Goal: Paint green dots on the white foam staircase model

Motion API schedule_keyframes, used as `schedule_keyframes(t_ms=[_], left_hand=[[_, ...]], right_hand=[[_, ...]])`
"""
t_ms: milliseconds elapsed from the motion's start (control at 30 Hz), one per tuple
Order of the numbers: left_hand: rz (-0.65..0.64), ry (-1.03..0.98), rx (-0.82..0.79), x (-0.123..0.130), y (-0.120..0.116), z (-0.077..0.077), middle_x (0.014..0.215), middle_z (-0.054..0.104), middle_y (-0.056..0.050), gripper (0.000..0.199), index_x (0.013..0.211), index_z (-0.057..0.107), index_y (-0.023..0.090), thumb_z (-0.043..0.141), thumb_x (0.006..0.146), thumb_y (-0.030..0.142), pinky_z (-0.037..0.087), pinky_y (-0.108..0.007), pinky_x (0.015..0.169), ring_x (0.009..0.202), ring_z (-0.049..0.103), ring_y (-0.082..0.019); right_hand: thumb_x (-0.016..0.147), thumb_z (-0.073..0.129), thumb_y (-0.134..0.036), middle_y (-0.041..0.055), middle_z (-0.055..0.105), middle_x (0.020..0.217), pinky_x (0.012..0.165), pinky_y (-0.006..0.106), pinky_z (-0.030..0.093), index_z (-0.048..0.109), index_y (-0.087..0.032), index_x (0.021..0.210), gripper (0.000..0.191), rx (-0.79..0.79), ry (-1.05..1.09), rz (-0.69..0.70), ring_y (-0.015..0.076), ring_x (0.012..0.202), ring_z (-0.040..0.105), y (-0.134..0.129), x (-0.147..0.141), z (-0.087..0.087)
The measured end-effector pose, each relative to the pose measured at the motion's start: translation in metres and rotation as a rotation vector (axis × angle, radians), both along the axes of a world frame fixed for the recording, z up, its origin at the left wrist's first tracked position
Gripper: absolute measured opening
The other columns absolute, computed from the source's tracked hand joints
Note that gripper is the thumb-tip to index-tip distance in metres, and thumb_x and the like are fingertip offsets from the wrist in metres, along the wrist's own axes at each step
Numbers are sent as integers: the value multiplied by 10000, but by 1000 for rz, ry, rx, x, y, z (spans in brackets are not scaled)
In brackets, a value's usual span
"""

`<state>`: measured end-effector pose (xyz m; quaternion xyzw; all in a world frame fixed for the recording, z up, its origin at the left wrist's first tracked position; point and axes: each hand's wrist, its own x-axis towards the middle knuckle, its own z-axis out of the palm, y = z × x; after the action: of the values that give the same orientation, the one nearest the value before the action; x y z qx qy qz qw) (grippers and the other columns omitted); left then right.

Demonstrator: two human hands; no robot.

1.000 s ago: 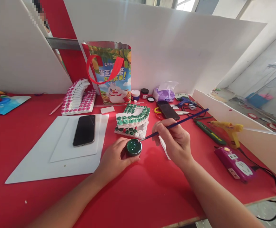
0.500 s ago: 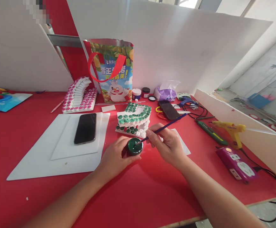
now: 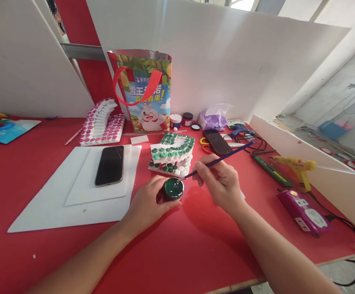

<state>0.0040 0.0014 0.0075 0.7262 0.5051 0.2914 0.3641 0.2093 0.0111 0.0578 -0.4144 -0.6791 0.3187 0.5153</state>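
My left hand (image 3: 148, 200) is wrapped round a small open jar of dark green paint (image 3: 174, 189) on the red table. Pinched in my right hand (image 3: 218, 179) is a thin dark blue paintbrush (image 3: 226, 156), its tip at the jar's upper right rim. Just behind the jar stands a white piece (image 3: 171, 153) covered with small rosettes, many of them green and some at the lower right white.
A black phone (image 3: 110, 165) lies on white sheets (image 3: 55, 204) at the left. Behind stand a pink-rosetted piece (image 3: 100, 126) and a gift bag (image 3: 148, 94). Rightward are another phone (image 3: 217, 142), a green cutter (image 3: 272, 170), a yellow glue gun (image 3: 300, 166) and a purple device (image 3: 302, 213).
My right hand has moved slightly right, drawing the brush tip from the middle of the paint to the jar's rim. My left hand and the jar have stayed in place.
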Motion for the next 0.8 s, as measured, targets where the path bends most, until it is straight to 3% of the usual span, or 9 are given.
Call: schedule_keyframes(t_ms=[133, 267, 467, 800], left_hand=[[-2, 14, 12, 0, 0, -1, 1170, 684, -52, 384, 1114, 668, 246, 750, 817, 474, 537, -379, 881, 1053, 656, -267], [-5, -3, 42, -1, 0, -3, 1156, 692, -48, 371, 1112, 679, 252, 752, 820, 470, 541, -364, 855, 1040, 658, -261], [-3, -37, 67, -1, -1, -5, 1127, 686, -36, 377, 1098, 671, 256, 796, 798, 445, 527, -344, 845, 1022, 657, -247], [4, -35, 88, -1, -1, -5, 1117, 696, -43, 400, 1091, 678, 254, 802, 777, 469, 548, -357, 843, 1009, 674, -257]], right_hand=[[955, 641, -411, -17, 654, 642, 514, 273, 470, 629, -228, 823, 226, -6, 157, -112, 128, 517, 583, 8, 5, 0], [932, 664, -450, -16, 651, 637, 549, 290, 491, 638, -220, 784, 274, -7, 107, -188, 132, 504, 593, 17, 8, -5], [953, 634, -444, 1, 687, 649, 597, 274, 496, 674, -213, 825, 268, -67, -29, -150, 156, 607, 663, 20, 8, -17], [961, 619, -444, 26, 713, 738, 608, 266, 504, 694, -211, 802, 292, -55, -94, -141, 158, 650, 668, 19, 2, -18]])
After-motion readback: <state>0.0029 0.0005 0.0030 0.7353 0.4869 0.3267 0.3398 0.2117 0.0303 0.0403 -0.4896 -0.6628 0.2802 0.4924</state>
